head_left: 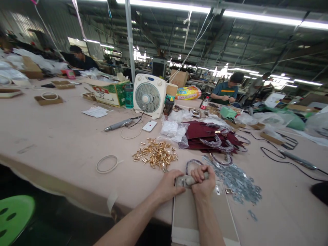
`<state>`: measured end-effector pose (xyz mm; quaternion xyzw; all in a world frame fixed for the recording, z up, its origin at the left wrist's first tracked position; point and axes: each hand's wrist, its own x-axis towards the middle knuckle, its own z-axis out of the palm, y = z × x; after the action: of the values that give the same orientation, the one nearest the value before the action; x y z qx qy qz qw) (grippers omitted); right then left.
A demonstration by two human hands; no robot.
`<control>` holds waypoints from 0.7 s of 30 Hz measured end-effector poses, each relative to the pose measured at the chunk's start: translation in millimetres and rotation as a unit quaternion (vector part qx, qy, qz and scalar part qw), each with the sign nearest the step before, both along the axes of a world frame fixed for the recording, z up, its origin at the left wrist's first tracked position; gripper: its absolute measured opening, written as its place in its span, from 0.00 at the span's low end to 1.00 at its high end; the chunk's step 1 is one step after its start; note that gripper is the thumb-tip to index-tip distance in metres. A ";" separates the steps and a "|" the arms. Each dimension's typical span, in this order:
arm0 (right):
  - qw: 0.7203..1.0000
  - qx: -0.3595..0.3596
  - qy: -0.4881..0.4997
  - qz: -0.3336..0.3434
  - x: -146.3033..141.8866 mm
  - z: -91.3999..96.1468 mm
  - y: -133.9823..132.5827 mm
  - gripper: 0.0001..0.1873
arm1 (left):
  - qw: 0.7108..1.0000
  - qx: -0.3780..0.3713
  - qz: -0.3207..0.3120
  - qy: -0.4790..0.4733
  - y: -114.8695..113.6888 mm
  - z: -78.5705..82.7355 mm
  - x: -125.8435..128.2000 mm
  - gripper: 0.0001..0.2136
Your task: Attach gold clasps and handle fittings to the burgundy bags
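Observation:
My right hand (204, 179) is closed round the thick pale handle of a tool (190, 180). That tool points left, and its working end is too small to make out. My left hand (171, 184) rests at the top left corner of a flat beige bag panel (186, 215), thumb and forefinger pressing on its edge beside the tool. A small metal plate (217, 190) with slots sits near the panel's top right. Behind the panel lies a plastic-wrapped handle loop (192, 165). Gold metal fittings (159, 153) are heaped beyond my left hand.
Grey metal plates (239, 181) are spread on the right. Maroon bag pieces (207, 136), a phone (149, 125), an electric screwdriver (118, 125) and a fan (149, 95) stand or lie farther back. A tape roll (107, 164) is at left; another screwdriver (297, 159) at right. Co-workers sit beyond.

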<state>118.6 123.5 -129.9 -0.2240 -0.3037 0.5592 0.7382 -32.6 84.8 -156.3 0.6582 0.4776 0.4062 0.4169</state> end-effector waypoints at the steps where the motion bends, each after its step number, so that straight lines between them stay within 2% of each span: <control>1: 1.000 0.003 0.023 -0.011 2.4 1.0 1.0 0.17 | 1.000 -0.005 0.002 -0.004 0.1 -1.1 0.3 0.26; 3: 0.999 0.002 0.033 -0.024 2.2 2.1 2.5 0.17 | 1.000 -0.008 0.002 -0.007 0.1 -2.0 0.3 0.27; 7: 0.999 -0.018 -0.020 -0.034 -9.8 0.7 5.2 0.18 | 1.000 0.010 -0.004 -0.004 -0.3 0.6 -0.8 0.27; 16: 0.989 -0.040 -0.127 0.059 -16.8 0.5 20.6 0.18 | 0.999 0.033 -0.029 0.007 0.4 9.5 -1.1 0.23; 19: 0.977 -0.022 -0.197 0.078 -20.1 -0.1 14.7 0.19 | 0.999 0.043 -0.031 0.009 0.1 9.7 -1.5 0.23; 21: 0.964 0.003 -0.253 0.083 -21.9 -3.0 6.3 0.19 | 0.998 0.049 -0.033 0.004 -0.1 9.5 -2.0 0.19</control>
<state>96.7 129.8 -132.9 -0.3299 -0.5002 0.5424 0.5889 -34.7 84.7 -146.9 0.6946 0.4369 0.4125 0.3955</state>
